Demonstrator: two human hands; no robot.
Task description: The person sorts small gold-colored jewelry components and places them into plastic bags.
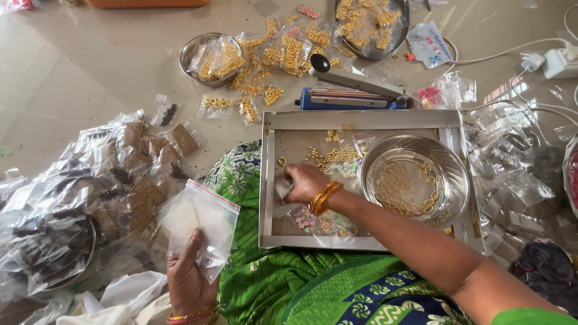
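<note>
My left hand (pixel 189 277) holds up a stack of small clear zip bags (pixel 198 222) near my lap. My right hand (pixel 303 182) reaches into a square metal tray (pixel 265 180) on my lap, its fingers closed over small gold rings (pixel 331 155) and a small clear bag lying in the tray. What sits between the fingertips is hidden. A steel bowl (pixel 448 180) with gold rings in it stands in the tray's right half, just right of my wrist with its gold bangles.
A blue heat sealer (pixel 352 96) lies behind the tray. Packets of gold beads (pixel 283 57) spread across the floor, with two steel bowls of packets (pixel 211 57) (pixel 370 24). Piles of filled clear bags (pixel 90 198) lie left, empty bags (pixel 512 174) right. A white charger and cables (pixel 557 60) lie far right.
</note>
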